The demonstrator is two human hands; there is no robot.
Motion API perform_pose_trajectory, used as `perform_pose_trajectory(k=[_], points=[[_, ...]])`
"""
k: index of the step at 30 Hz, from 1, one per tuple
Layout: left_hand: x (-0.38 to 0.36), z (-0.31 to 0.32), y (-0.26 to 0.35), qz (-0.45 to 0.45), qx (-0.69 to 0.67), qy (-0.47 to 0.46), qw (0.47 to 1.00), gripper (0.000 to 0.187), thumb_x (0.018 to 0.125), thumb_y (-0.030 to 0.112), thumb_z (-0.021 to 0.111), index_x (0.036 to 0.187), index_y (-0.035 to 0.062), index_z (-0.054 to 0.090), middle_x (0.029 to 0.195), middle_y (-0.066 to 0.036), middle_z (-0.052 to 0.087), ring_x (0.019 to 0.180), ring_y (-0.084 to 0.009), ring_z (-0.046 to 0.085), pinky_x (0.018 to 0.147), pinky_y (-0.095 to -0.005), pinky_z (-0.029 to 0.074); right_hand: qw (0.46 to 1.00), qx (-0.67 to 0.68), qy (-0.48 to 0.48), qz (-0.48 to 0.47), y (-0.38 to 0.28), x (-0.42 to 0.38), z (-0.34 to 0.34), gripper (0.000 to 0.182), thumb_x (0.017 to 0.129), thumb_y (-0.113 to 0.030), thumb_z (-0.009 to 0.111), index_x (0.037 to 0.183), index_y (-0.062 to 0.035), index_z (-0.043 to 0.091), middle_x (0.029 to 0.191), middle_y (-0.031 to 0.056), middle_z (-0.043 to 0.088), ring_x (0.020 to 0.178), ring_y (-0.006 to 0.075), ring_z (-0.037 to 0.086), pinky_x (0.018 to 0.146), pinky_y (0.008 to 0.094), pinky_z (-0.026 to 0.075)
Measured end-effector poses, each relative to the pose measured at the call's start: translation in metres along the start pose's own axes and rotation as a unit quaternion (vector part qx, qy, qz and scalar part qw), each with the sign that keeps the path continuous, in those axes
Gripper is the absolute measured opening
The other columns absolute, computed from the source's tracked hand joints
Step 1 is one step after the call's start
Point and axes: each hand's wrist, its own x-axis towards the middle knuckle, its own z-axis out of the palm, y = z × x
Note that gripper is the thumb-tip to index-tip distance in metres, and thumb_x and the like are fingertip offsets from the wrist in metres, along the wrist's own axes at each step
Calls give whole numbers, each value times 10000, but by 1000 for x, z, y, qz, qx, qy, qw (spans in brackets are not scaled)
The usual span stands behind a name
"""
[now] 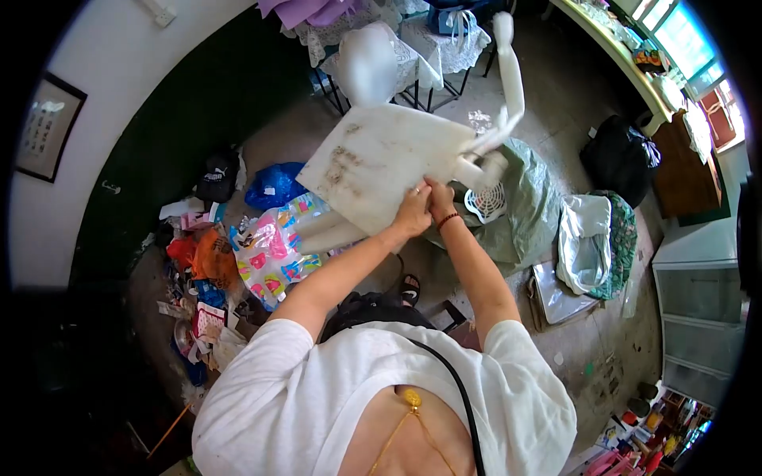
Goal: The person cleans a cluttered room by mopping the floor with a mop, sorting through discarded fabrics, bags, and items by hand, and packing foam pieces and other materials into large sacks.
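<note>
A white square panel [389,163] with brown stains is tilted in front of me. My left hand [413,211] and my right hand [441,198] meet at its near right corner, both closed there, thumbs close together. The exact grip is partly hidden by the fingers. Behind the panel stands a white mannequin [367,67], its smooth head above the far edge. One mannequin arm [512,83] is raised on the right, and a white hand-like part beside my right hand is blurred. Much of the mannequin's body is covered by the panel.
Colourful plastic bags [274,250] and a heap of clutter [208,317] lie left. A green-grey sheet [524,206], an open white-lined bag [583,246] and a black bag [619,163] are right. Lace-covered stools [444,47] stand ahead; a glass-fronted cabinet [698,293] is far right.
</note>
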Motion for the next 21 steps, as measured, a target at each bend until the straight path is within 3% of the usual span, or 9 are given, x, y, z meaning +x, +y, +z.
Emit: perform_pose_trajectory(k=[2,6,8,11,13,15,16,18,21], points=[[-1,23,0,-86,-235,-15,968,411,602,50,498,1002,-37,457,1081,-226,432,977,-347,432,784,-381,380,996,-28,9,-88,17,35,-27,242,653,-100,632,808,73,566,777,101,571,663,175,523,584,295,414],[15,12,10,-35,-125,-5,992,248,640,7,455,876,-17,525,944,-186,536,705,-264,555,596,-315,436,985,-99,54,-133,-15,26,-55,309,643,-113,630,858,96,555,820,120,579,715,187,539,633,295,426],[31,-30,19,-112,-109,-26,987,185,673,8,441,823,15,549,786,-145,574,644,-230,553,554,-329,422,974,-174,55,-138,-21,33,-92,330,632,-130,629,881,77,561,831,139,589,741,223,564,664,299,435],[64,-73,22,-72,-120,88,986,127,716,105,485,796,27,545,721,-129,567,657,-248,542,570,-335,414,860,-460,114,-188,-53,-1,-110,349,680,-195,599,926,51,565,866,145,598,698,228,585,645,301,456],[103,-75,9,-58,-184,138,972,273,742,263,530,840,9,522,762,-137,562,716,-253,545,625,-336,419,917,-331,52,-214,-50,-13,-131,317,682,-198,597,928,2,575,867,125,605,739,225,586,662,307,453],[158,-69,-10,-90,-248,103,959,479,715,415,578,905,-14,484,755,-136,550,726,-211,545,625,-308,420,820,-438,13,-369,-41,-8,-155,219,693,-178,569,882,-71,597,825,74,614,748,217,583,647,310,448],[179,-66,-16,-104,-258,68,958,592,678,482,607,947,-25,460,769,-137,544,737,-196,543,623,-299,422,622,-665,58,-409,-53,-31,-145,146,680,-108,537,799,-28,562,764,109,602,727,261,569,633,326,445],[195,-105,34,-302,-394,58,866,655,657,515,614,1036,11,438,918,-86,547,774,-204,537,703,-332,417,615,-712,90,-327,-64,-67,-126,118,670,-53,509,762,19,488,744,163,574,716,301,556,621,342,442],[236,-90,-17,-422,-519,145,729,797,550,412,733,1128,27,341,1013,-154,501,811,-304,542,662,-491,437,531,-765,17,-364,-68,-99,-121,214,651,-48,519,841,22,449,783,173,533,738,320,531,661,368,431]])
